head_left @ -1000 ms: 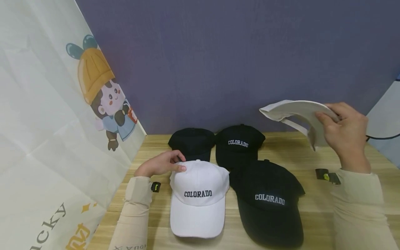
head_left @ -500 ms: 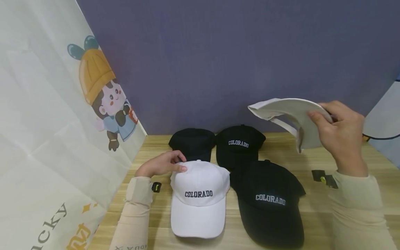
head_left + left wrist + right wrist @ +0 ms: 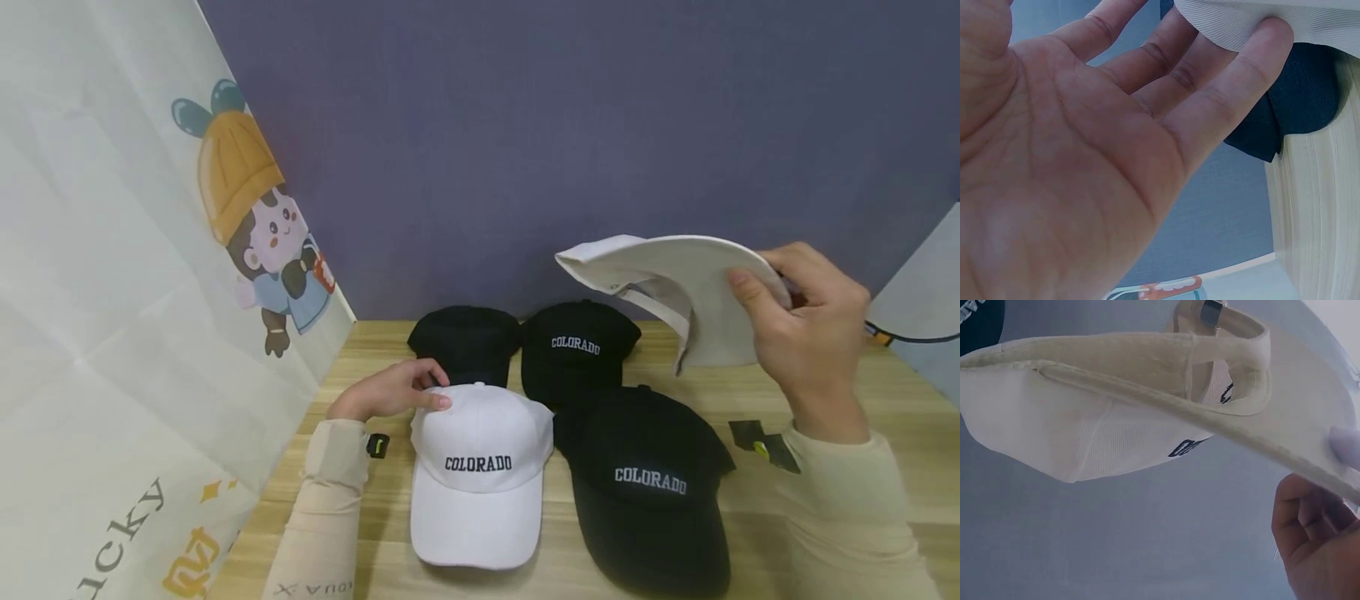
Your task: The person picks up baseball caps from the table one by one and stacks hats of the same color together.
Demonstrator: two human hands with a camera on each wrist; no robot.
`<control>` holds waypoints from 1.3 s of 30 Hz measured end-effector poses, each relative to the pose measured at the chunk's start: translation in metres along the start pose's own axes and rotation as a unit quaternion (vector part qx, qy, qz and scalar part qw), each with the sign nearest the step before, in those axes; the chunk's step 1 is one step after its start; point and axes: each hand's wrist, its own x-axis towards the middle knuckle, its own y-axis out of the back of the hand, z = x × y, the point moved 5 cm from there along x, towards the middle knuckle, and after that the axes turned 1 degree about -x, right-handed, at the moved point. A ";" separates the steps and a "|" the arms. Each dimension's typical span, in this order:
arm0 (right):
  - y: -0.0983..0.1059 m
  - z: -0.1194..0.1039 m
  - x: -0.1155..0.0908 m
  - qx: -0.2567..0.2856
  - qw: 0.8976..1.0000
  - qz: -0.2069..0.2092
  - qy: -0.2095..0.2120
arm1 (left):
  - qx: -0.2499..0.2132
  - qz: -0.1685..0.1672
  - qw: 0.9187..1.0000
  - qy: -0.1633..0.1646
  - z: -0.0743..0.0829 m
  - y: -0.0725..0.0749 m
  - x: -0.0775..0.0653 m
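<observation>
A white cap (image 3: 477, 483) lettered COLORADO lies on the wooden table, bill toward me. My left hand (image 3: 390, 390) touches the upper left of its crown with relaxed fingers; the left wrist view shows the fingers (image 3: 1229, 94) reaching to the white fabric (image 3: 1241, 25). Raised over the table at the right, my right hand (image 3: 813, 312) pinches a second white cap (image 3: 675, 283) by its bill. Its crown points left, and the back strap with a metal clasp (image 3: 1212, 312) shows in the right wrist view.
Three black caps lie on the table (image 3: 885, 467): one at back left (image 3: 465, 342), one at back middle (image 3: 576, 367) and one at front right (image 3: 652, 500). A grey-blue panel (image 3: 562, 142) stands behind. A printed white sheet (image 3: 112, 275) borders the left side.
My right hand has carried the held white cap leftward, bringing it over the back-middle black cap in the head view. The left hand stays at the crown of the lying white cap.
</observation>
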 end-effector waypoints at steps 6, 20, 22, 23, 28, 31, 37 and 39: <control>-0.007 -0.012 -0.004 0.036 0.999 0.004 0.001 | 0.001 -0.001 1.000 0.001 0.000 0.001 0.000; -0.021 -0.042 -0.018 0.083 0.996 -0.017 0.022 | 0.000 -0.007 1.000 -0.008 0.004 0.000 0.000; -0.024 -0.045 -0.021 0.083 0.996 -0.027 0.027 | 0.003 -0.008 1.000 -0.011 0.004 0.001 0.000; -0.026 -0.047 -0.022 0.083 0.996 -0.031 0.030 | 0.004 -0.007 1.000 -0.011 0.005 0.001 0.000; -0.033 -0.052 -0.028 0.093 0.993 -0.051 0.050 | 0.008 -0.005 1.000 -0.011 0.004 0.000 -0.001; -0.037 -0.054 -0.031 0.100 0.992 -0.058 0.057 | 0.009 -0.004 1.000 -0.011 0.004 0.000 -0.001; -0.041 -0.059 -0.034 0.115 0.990 -0.055 0.067 | 0.010 -0.002 1.000 -0.009 0.001 0.000 0.000; -0.042 -0.061 -0.034 0.123 0.989 -0.052 0.070 | 0.010 -0.004 1.000 -0.009 0.000 0.000 0.000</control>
